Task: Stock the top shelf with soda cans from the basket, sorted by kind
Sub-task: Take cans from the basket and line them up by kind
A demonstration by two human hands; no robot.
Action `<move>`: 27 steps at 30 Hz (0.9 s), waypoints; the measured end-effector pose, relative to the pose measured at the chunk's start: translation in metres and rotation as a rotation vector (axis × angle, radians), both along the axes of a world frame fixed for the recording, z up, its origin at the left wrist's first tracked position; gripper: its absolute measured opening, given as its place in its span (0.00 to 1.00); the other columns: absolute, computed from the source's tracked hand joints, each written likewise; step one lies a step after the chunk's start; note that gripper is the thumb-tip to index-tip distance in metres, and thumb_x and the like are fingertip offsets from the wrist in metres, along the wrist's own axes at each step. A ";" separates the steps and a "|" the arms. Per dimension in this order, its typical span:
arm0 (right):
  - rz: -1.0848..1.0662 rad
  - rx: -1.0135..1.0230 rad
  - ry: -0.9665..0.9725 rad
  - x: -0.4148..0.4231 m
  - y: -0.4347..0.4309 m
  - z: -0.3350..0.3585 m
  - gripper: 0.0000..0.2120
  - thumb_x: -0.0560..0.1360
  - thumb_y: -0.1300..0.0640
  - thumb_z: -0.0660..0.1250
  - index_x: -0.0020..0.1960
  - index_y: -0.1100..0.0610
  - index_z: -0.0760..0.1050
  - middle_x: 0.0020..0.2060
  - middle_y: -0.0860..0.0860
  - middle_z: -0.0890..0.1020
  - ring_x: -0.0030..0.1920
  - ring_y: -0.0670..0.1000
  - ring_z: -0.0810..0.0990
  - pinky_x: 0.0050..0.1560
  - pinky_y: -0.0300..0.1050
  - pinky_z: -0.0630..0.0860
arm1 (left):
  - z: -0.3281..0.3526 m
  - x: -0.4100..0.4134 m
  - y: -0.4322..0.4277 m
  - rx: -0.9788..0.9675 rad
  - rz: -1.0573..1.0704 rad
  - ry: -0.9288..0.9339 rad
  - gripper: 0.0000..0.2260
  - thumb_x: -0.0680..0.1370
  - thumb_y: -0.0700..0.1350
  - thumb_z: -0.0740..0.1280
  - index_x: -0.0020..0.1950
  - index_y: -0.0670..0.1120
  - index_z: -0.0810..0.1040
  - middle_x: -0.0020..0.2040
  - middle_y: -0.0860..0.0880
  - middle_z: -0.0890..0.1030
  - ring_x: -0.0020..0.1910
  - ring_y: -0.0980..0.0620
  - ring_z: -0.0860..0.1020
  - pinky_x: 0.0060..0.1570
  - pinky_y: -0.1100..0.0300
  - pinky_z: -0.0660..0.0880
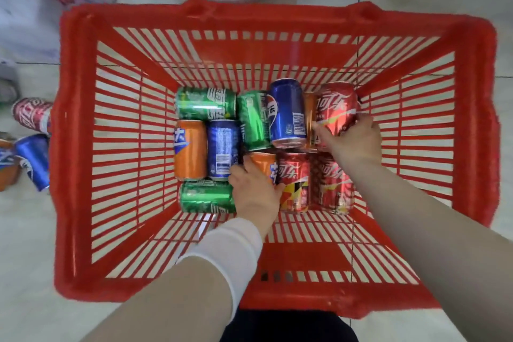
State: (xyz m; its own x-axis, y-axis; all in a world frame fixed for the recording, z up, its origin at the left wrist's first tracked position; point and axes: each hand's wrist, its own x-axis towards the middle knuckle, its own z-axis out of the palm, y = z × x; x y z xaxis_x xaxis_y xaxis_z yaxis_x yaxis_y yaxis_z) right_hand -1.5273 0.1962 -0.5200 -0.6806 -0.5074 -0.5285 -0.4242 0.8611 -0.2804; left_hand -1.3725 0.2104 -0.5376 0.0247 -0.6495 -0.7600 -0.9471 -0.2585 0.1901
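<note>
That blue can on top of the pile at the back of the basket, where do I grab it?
Around its mid-body, from above: the blue can lies on its side, raised over the green can, so its curved wall looks free.

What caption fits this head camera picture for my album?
Right hand grips a red can, left hand grips an orange can, inside a red basket.

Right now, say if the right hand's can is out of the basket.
Inside: right hand grips the red can within the basket walls.
</note>
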 end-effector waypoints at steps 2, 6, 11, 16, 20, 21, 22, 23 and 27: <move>-0.036 -0.014 -0.040 -0.002 0.000 -0.007 0.45 0.66 0.37 0.70 0.71 0.61 0.58 0.67 0.60 0.66 0.68 0.59 0.66 0.65 0.52 0.67 | -0.006 -0.005 0.000 0.009 0.052 -0.019 0.40 0.73 0.55 0.69 0.74 0.38 0.50 0.68 0.40 0.59 0.68 0.42 0.59 0.67 0.55 0.60; -0.068 -0.028 -0.099 -0.006 -0.001 -0.014 0.44 0.66 0.39 0.71 0.71 0.60 0.57 0.68 0.59 0.65 0.68 0.58 0.65 0.65 0.52 0.67 | -0.018 -0.009 0.003 0.073 0.169 0.057 0.37 0.71 0.52 0.72 0.70 0.38 0.57 0.67 0.39 0.62 0.68 0.42 0.61 0.67 0.54 0.60; -0.153 -0.056 -0.180 -0.011 -0.003 -0.022 0.44 0.63 0.41 0.74 0.70 0.59 0.60 0.66 0.57 0.69 0.66 0.57 0.70 0.65 0.55 0.70 | -0.032 -0.008 0.002 0.119 0.351 0.213 0.39 0.67 0.47 0.77 0.69 0.39 0.57 0.67 0.40 0.69 0.66 0.43 0.68 0.66 0.51 0.66; -0.387 -0.058 -0.447 -0.007 0.003 -0.005 0.37 0.65 0.45 0.74 0.67 0.56 0.65 0.60 0.54 0.76 0.59 0.56 0.76 0.61 0.56 0.73 | -0.023 0.005 -0.004 0.143 0.329 0.282 0.35 0.67 0.50 0.76 0.67 0.42 0.65 0.62 0.44 0.75 0.60 0.46 0.75 0.57 0.58 0.71; -0.373 -0.019 -0.638 0.007 0.029 0.038 0.28 0.68 0.48 0.72 0.62 0.56 0.68 0.56 0.54 0.79 0.56 0.55 0.77 0.60 0.53 0.72 | 0.027 0.015 0.001 0.284 0.495 0.472 0.23 0.69 0.49 0.74 0.61 0.45 0.71 0.53 0.47 0.79 0.51 0.48 0.79 0.54 0.55 0.76; -0.379 -0.025 -0.692 0.011 0.037 0.053 0.25 0.69 0.49 0.72 0.61 0.56 0.69 0.54 0.54 0.79 0.55 0.54 0.78 0.60 0.53 0.72 | 0.044 0.019 0.004 0.340 0.578 0.538 0.21 0.71 0.48 0.73 0.60 0.45 0.72 0.53 0.46 0.80 0.50 0.48 0.80 0.55 0.52 0.76; -0.392 -0.032 -0.737 0.016 0.045 0.069 0.23 0.69 0.50 0.71 0.61 0.56 0.69 0.53 0.53 0.80 0.53 0.54 0.79 0.61 0.53 0.72 | 0.064 0.023 0.006 0.385 0.655 0.598 0.20 0.72 0.47 0.72 0.61 0.45 0.73 0.52 0.45 0.81 0.49 0.47 0.81 0.55 0.50 0.77; -0.405 -0.037 -0.771 0.022 0.052 0.087 0.22 0.70 0.50 0.71 0.60 0.56 0.69 0.51 0.53 0.81 0.52 0.54 0.80 0.60 0.53 0.73 | 0.084 0.027 0.009 0.412 0.717 0.654 0.18 0.73 0.46 0.70 0.62 0.45 0.73 0.51 0.45 0.82 0.47 0.47 0.81 0.54 0.49 0.77; -0.434 -0.145 -0.880 0.041 0.081 0.164 0.19 0.70 0.54 0.70 0.60 0.56 0.73 0.45 0.53 0.84 0.44 0.53 0.84 0.51 0.52 0.79 | 0.170 0.044 0.016 0.450 0.877 0.838 0.11 0.77 0.42 0.62 0.59 0.45 0.75 0.48 0.46 0.82 0.44 0.50 0.81 0.49 0.53 0.78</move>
State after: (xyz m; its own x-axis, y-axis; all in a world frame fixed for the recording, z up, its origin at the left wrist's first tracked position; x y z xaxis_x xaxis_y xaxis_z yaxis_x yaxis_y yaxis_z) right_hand -1.4860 0.2768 -0.3562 -0.2177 -0.4071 -0.8871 0.3296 0.8248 -0.4594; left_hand -1.3281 0.2259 -0.3677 -0.2773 -0.3433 -0.8973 -0.0650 -0.9251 0.3741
